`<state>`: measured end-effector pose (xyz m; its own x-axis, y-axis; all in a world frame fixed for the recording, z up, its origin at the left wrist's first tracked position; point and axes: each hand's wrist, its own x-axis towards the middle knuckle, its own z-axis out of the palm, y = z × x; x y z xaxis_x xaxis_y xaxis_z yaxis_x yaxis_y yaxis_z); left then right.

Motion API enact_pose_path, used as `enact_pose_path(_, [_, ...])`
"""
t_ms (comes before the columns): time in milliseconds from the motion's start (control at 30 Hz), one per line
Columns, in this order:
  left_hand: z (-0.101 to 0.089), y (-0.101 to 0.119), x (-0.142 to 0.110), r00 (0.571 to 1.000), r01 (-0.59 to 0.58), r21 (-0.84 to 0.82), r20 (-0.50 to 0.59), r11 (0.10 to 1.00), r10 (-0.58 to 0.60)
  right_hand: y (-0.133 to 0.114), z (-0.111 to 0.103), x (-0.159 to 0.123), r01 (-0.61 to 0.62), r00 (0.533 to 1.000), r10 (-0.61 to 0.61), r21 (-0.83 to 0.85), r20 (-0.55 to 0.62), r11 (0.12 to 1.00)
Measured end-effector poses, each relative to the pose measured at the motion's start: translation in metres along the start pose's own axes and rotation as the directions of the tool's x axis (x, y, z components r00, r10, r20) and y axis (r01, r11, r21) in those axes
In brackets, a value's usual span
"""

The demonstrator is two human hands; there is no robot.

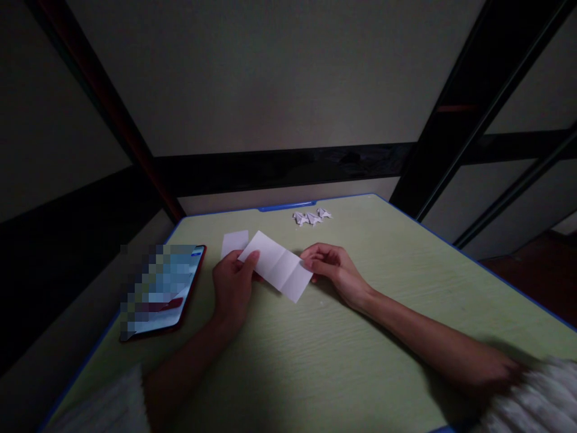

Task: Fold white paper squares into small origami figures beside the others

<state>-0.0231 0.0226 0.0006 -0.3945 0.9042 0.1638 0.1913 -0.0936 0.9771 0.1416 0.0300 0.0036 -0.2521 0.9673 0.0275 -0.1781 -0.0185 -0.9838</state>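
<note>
A creased white sheet of paper (274,266) is held tilted above the table between both hands. My left hand (234,279) grips its left end, thumb on top and fingers underneath. At the right corner, the thumb and fingers of my right hand (332,267) pinch the edge. A crease runs across the sheet towards its right part. Behind my left hand lies another piece of white paper (234,240), partly covered by the hand and the held sheet.
Several small folded paper figures (312,218) sit near the far edge of the pale green table (288,361), which has a blue rim. To the left lies a tablet (166,294) in a red case, its screen lit and partly pixelated. A panelled wall (270,78) stands behind.
</note>
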Motion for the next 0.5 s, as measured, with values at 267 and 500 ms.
enact_pose_path(267, [0.009, 0.007, -0.016, 0.921, 0.031, -0.036, 0.39, 0.999, -0.014, 0.003, 0.0, 0.003, -0.061, 0.997, 0.06, 0.026, 0.041, 0.998])
enact_pose_path(500, [0.011, 0.001, -0.016, 0.899, 0.036, -0.181, 0.435, 0.983, 0.047, 0.007, 0.003, 0.002, -0.05, 0.99, 0.064, 0.104, -0.127, 0.993])
